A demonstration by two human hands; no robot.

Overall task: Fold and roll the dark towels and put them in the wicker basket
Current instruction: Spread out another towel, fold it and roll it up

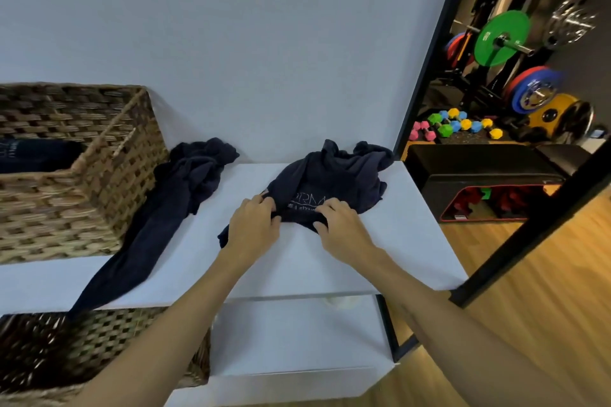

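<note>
As both hands [294, 225] grip, dark towel [334, 182] bunched beyond fingertips

- the white shelf top [297, 261] lies bare in front of both hands, between the two dark towels, open to reach from the near edge.
- the wicker basket [82, 195] stands on the left of the shelf, its open mouth free from above; a rolled towel [36, 154] already fills part of it.
- a loose dark towel [158, 208] lies just beside the basket's right wall, across the way to it.
- the wall [231, 43] closes the far side; a black frame [429, 53] bounds the right.
</note>
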